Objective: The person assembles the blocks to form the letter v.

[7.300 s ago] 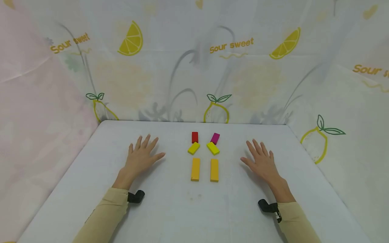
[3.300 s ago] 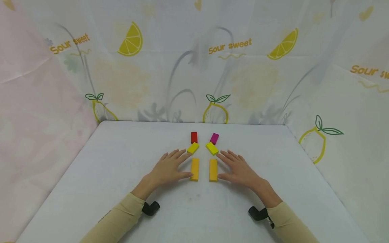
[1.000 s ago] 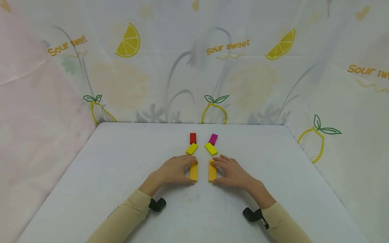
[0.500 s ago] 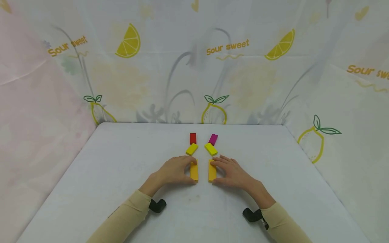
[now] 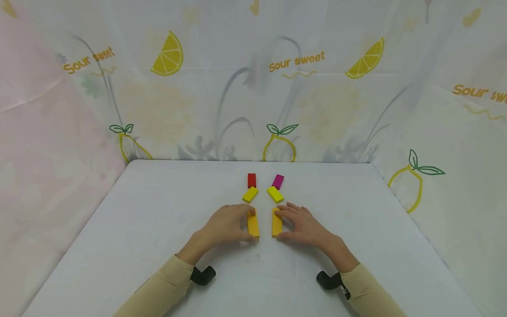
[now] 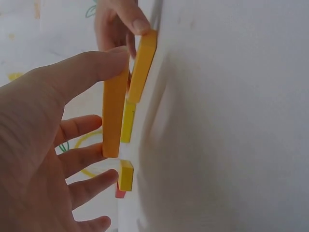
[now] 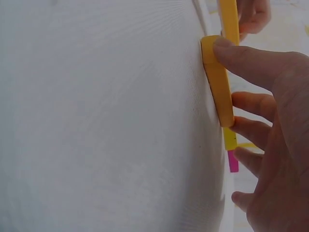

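Observation:
My left hand [image 5: 223,224] pinches a long orange-yellow block [image 6: 113,116] end to end between thumb and fingers. In the left wrist view this block looks raised a little off the table. Opposite, my right hand [image 5: 306,224] pinches a matching long block [image 7: 218,79] by its two ends; that one appears to rest on the table. Just beyond the hands lie a left yellow block [image 5: 250,194] and a right yellow block [image 5: 275,194], both slanted. Behind them are a red block [image 5: 251,180] and a magenta block [image 5: 278,181].
The blocks are on a white table [image 5: 158,193], in two columns near its middle. A cloth backdrop [image 5: 222,105] printed with lemons rises behind the far edge. Black wrist cameras, left camera [image 5: 203,276] and right camera [image 5: 328,280], sit at the sleeves.
From wide apart and spread, both hands have come inward and taken hold of the long blocks. Over the last second the left block has turned slightly and risen; the right hand has stayed still.

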A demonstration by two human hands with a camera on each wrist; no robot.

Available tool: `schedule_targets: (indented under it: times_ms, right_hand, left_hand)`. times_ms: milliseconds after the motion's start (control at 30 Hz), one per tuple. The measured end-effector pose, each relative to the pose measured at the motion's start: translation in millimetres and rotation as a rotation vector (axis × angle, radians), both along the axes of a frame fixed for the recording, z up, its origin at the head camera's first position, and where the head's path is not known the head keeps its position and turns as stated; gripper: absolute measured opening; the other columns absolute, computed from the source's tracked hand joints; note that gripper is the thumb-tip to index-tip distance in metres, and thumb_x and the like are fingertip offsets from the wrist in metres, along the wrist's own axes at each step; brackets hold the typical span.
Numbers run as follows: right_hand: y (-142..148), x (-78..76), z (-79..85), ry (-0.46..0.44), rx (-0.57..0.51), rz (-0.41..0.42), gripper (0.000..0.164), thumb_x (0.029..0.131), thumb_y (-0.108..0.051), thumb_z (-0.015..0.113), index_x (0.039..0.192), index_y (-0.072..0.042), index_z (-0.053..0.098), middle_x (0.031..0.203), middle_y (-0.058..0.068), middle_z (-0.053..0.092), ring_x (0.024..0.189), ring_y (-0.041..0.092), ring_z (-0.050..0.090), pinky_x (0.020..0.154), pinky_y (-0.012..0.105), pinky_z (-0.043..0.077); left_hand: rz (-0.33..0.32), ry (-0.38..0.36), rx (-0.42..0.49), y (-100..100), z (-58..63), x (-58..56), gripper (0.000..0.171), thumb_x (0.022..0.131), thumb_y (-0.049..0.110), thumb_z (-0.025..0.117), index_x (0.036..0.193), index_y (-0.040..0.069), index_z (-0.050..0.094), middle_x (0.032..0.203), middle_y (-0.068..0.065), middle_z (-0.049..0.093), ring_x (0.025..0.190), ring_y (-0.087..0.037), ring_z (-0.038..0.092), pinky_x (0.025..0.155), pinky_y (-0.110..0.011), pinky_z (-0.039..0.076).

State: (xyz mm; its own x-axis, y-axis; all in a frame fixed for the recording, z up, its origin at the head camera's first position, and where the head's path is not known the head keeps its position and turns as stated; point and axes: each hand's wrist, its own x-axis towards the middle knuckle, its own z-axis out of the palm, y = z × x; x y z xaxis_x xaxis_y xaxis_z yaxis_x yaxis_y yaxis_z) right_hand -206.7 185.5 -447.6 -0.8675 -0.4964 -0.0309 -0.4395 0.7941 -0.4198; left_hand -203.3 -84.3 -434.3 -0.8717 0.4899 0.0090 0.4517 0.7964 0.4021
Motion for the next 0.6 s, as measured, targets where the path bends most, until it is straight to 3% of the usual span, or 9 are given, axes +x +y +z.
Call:
schedule_targets:
  times_ms: [267, 600]
  right_hand:
    - [0, 0.6, 1.9, -0.008, 0.003, -0.007, 0.071, 0.082, -0.048, 0.075, 0.144, -0.023, 0.053, 0.153, 0.001, 0.048, 0.15, 0.032, 0.03, 0.117, 0.067, 0.019]
    - [1, 0.1, -0.8, -0.014, 0.001, -0.008, 0.07, 0.082, -0.049, 0.075, 0.144, -0.024, 0.052, 0.155, 0.0, 0.046, 0.151, 0.031, 0.029, 0.118, 0.066, 0.018]
  left_hand:
    - [0.025, 0.02, 0.0, 3, 7.7, 15.8, 0.063, 0.073, 0.059, 0.079, 0.123, 0.026, 0.061, 0.127, 0.007, 0.065, 0.127, -0.018, 0.055, 0.114, -0.061, 0.032]
    - [0.049, 0.03, -0.019, 4, 9.5, 31.1, 0.063, 0.072, 0.059, 0.08, 0.121, 0.024, 0.062, 0.128, 0.004, 0.065, 0.127, -0.02, 0.057, 0.113, -0.063, 0.032]
